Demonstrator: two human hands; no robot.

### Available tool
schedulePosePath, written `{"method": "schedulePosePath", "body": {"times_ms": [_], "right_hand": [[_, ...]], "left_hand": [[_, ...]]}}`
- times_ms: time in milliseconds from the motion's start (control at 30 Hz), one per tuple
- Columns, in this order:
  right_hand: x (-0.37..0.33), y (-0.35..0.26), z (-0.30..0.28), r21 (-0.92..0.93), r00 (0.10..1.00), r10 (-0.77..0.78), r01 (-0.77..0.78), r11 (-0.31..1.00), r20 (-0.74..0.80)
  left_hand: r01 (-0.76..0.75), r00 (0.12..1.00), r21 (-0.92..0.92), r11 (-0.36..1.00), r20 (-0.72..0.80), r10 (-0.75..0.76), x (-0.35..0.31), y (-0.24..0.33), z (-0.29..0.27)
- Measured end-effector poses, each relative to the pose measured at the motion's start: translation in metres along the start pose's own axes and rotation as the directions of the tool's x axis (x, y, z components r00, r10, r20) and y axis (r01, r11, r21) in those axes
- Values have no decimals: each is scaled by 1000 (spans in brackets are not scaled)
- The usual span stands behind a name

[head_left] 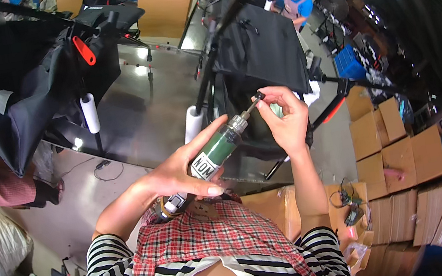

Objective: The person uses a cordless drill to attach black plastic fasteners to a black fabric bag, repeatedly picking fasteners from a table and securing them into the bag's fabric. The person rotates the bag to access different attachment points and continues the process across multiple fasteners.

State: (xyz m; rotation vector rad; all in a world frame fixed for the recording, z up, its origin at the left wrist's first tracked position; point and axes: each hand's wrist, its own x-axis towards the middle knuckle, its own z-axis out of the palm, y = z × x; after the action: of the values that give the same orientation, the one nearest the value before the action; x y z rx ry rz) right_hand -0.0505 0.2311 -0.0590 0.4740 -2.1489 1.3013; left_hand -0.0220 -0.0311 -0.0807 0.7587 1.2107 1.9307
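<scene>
Head view: a green power screwdriver (223,145) is held in the air in front of the person's checked apron (213,232), its nose slanting up and to the right. The left hand (177,171) is wrapped around the body, thumb along the near side and forefinger stretched along the far side. The right hand (289,121) has thumb and fingertips pinched on a small dark piece (259,96) at the end of the thin bit (252,107) — whether that piece is joined to the bit is too small to tell.

The tool looks fairly heavy and stiff, with a smooth casing that could slip in a loose grip; the thick middle seems the best place to hold it, clear of the metal collar (238,123). The dark piece looks light and easy to drop — a fingertip pinch suits it.

Beyond the hands stands a black cloth cover (261,45) on a frame, with a white tube (194,124) near the left forefinger. Cardboard boxes (412,157) stand to the right.
</scene>
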Motion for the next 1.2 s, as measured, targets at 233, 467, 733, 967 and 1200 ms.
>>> {"method": "schedulePosePath", "body": {"times_ms": [233, 467, 733, 967, 1200], "right_hand": [[26, -10, 42, -287, 868, -496, 476, 831, 3], [61, -21, 51, -307, 859, -497, 509, 804, 124], [245, 199, 81, -892, 977, -21, 202, 404, 212], [319, 266, 106, -959, 978, -199, 113, 261, 61], [153, 62, 50, -275, 970, -39, -30, 961, -241]], "left_hand": [[69, 983, -454, 888, 182, 16, -13, 2, -45], [148, 880, -766, 626, 391, 269, -8, -22, -105], [19, 914, -823, 568, 245, 324, -14, 0, -166], [47, 934, -784, 618, 254, 251, 7, 5, -212], [-73, 931, -739, 670, 191, 312, 48, 17, -223]]}}
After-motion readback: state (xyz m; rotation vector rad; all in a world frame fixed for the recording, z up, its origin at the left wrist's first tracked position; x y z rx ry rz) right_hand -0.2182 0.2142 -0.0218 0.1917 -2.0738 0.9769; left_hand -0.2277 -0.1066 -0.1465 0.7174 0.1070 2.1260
